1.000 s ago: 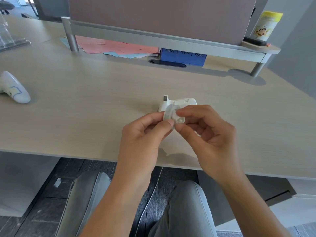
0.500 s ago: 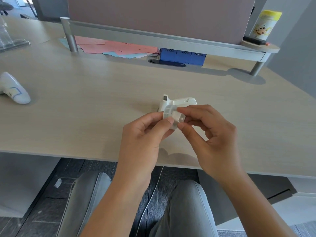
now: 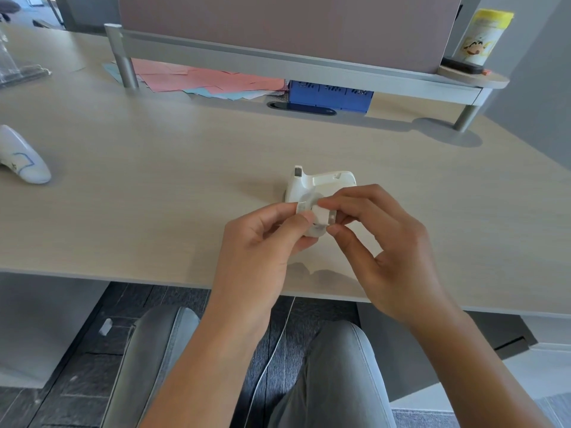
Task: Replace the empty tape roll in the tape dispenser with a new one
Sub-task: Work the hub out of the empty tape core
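Tape roll [image 3: 312, 215], small, pale and translucent, sits pinched between both hands just above the near edge of the surface [image 3: 154, 180], lifted clear of it. The left hand [image 3: 262, 242] closes thumb and forefinger on the roll's left rim, while the right hand [image 3: 386, 242] closes its fingertips on a white piece at the roll's centre; whether that piece is a hub or spindle I cannot tell. Neither hand is open: both are narrowed onto this one small thing. Directly behind them, toward the far edge and touching nothing but the surface, lies the white tape dispenser [image 3: 321, 183], its long axis running left to right, with the cutter end standing up at its left. The roll is thus just in front of the dispenser, and the right hand looks a shade nearer to its body. My judgement is that the coming move turns on this short forward gap and on squaring the roll's axle to the dispenser's cradle. Farther out, pink papers [image 3: 200, 78] and a blue box [image 3: 330, 95] lie under the shelf at the far edge.
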### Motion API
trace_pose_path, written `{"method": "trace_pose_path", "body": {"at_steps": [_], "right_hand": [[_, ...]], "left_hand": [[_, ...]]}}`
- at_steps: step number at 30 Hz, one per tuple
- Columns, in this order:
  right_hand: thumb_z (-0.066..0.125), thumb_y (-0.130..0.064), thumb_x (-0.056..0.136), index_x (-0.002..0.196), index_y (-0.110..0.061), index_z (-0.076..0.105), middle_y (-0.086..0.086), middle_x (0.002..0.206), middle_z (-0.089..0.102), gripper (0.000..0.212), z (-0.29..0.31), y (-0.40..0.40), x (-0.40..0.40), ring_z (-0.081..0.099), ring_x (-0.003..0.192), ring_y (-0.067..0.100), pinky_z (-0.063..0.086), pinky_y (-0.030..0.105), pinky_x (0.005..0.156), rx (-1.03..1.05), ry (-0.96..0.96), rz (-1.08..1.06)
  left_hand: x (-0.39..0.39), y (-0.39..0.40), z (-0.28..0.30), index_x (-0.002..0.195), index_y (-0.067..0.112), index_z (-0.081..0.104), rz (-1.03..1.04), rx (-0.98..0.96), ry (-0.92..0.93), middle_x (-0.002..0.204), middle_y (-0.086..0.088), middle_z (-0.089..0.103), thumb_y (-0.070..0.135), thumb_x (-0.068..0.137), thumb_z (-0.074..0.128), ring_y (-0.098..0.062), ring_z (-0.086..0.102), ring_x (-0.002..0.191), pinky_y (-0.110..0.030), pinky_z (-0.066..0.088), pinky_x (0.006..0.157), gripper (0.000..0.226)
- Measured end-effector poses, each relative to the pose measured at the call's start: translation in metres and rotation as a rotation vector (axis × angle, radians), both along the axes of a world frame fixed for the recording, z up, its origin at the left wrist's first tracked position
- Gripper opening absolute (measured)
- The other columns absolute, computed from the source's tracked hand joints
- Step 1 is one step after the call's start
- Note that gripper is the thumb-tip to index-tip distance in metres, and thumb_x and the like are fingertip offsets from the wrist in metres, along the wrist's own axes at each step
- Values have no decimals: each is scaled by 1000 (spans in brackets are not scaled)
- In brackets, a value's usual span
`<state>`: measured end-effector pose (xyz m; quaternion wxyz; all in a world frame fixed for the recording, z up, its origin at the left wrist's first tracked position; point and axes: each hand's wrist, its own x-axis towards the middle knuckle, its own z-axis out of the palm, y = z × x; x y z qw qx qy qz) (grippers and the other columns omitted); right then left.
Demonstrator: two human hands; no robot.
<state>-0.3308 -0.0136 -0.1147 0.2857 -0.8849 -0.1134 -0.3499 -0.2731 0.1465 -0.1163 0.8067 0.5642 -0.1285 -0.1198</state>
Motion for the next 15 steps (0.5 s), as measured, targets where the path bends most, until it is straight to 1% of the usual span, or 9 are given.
{"method": "trace_pose_path", "body": {"at_steps": [2,3,5,7,9,11,13,15], "right_hand": [[67,3,97,124,-3,72,7,114,64,28,0,-2,1,67,95,18,55,29,88,-37,-3,5],[67,5,96,123,-3,73,9,114,64,29,0,-3,0,67,95,18,55,29,88,-37,-5,7],[69,6,95,124,-5,73,8,112,65,31,0,-3,0,67,96,17,54,24,89,23,-7,8],[71,4,94,125,-10,72,8,111,65,34,-2,1,0,67,95,15,53,22,89,209,10,43],[70,1,95,125,-15,72,11,113,67,34,0,4,1,67,89,11,53,21,86,475,28,75],[71,-1,95,121,-18,75,10,111,71,31,6,4,1,64,78,8,53,18,79,687,74,10],[74,-11,94,117,-21,79,-2,99,76,26,10,1,1,60,73,5,52,17,76,782,213,-56],[72,-16,95,105,-22,83,-12,86,76,16,9,0,2,58,73,4,49,24,78,846,341,-8]], "left_hand": [[0,-1,0,98,10,84,-4,2,5,96,-13,83,7,92,69,-22,77,88,-45,61,97,16],[-1,-1,0,98,9,84,-5,1,8,95,-14,83,7,92,70,-21,77,87,-45,61,97,16],[-1,-2,0,100,9,83,-12,-6,11,95,-14,83,7,93,69,-20,78,87,-44,61,97,16],[-1,-3,2,100,7,83,-17,-19,15,94,-14,83,6,94,67,-20,78,88,-45,61,97,17],[-2,-3,4,98,9,84,-16,-30,17,95,-12,83,4,95,65,-20,78,90,-45,60,98,19],[-2,-3,5,93,15,85,-18,-45,20,96,-9,84,2,96,63,-21,78,92,-46,60,98,26],[-3,-3,6,88,20,86,-33,-56,21,95,-6,84,2,97,61,-21,78,92,-46,60,98,32],[-4,-3,6,88,19,86,-42,-58,18,96,-6,84,2,97,60,-19,78,92,-45,59,98,32]]}}
